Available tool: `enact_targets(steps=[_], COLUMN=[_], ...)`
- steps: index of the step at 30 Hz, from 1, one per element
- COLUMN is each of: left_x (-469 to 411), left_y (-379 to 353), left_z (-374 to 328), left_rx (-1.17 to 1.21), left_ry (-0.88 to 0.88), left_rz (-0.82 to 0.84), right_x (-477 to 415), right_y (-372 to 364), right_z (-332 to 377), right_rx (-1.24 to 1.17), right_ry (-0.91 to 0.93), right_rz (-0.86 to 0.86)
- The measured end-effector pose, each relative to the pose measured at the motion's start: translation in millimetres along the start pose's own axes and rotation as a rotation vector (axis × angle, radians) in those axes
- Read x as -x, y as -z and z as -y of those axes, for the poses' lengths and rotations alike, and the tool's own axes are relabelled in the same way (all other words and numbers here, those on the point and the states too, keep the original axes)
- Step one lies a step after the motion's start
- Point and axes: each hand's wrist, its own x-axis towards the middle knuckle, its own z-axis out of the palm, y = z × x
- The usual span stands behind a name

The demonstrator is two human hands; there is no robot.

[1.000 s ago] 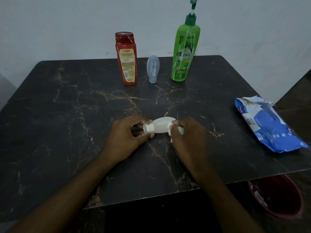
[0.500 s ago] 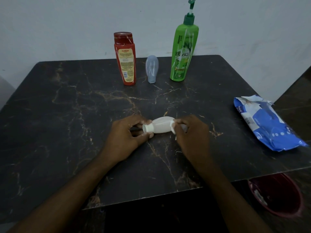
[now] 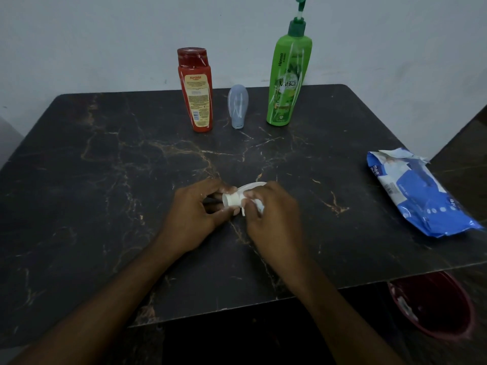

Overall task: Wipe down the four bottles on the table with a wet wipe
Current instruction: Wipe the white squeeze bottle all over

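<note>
A pale, bare wall (image 3: 105, 35) is standing behind a dark marbled worktop (image 3: 105, 180) veined in tan, and the head view is looking down across it.

Four bottles are showing in all. Three are standing upright in a row along the far edge, apart from one another:
- one red bottle (image 3: 196, 90) with a red cap, at the left of the row
- one small translucent grey bottle (image 3: 238, 106) in the middle, resting on its narrow end
- one tall green pump bottle (image 3: 287, 80) at the right

The fourth, a small white bottle (image 3: 234, 198), is lying on its side at the near middle of the worktop, cap pointing left, between two hands.

The left hand (image 3: 195, 217) is curling its fingers and thumb round the cap end, its grip pinching the white bottle there. The right hand (image 3: 274, 214) is covering most of the bottle's body, and its grip is pinching one crumpled white wet wipe (image 3: 260, 206) against the bottle just beside the neck. Whether the bottle is touching the worktop or being held just above it cannot be told.

One blue and white wipe pack (image 3: 419, 196) is lying flat near the right edge, well apart from the hands. One dark red bin (image 3: 434, 306) is sitting below the near right corner of the worktop, with something pale inside its rim.
</note>
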Motion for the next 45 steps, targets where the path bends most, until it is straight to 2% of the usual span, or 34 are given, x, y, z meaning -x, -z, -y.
enact_targets(steps=[10,15,22,31,35,40,45], left_x=[1.3,0.3,0.0,1.0,1.8,1.7,2.1], left_y=[0.7,0.7,-0.4,-0.5,-0.2,-0.5,0.2], left_z=[1.1,2.2,4.4,2.4,1.3,-1.6,2.3], left_rx=[-0.038,-0.08,-0.098,-0.107,-0.112,-0.11,-0.151], left_ry=[-0.021,-0.047,-0.073,-0.057,-0.049,-0.067,-0.099], left_rz=[0.021,0.015,0.004,0.017,0.014,0.013,0.012], right_x=[-29.6,-19.1,-8.1,-28.1,-16.0,-6.6,-23.3], right_y=[30.5,22.6,7.0,26.9,11.7,3.0,22.1], right_z=[-49.7,-29.7,-2.1,-38.0,-14.4,-0.5,-28.6], right_rx=[0.035,0.02,-0.04,0.068,0.056,0.004,0.072], right_ry=[-0.193,-0.148,0.007,-0.172,-0.147,-0.01,-0.082], right_rz=[-0.04,-0.066,0.053,-0.029,-0.005,0.064,-0.011])
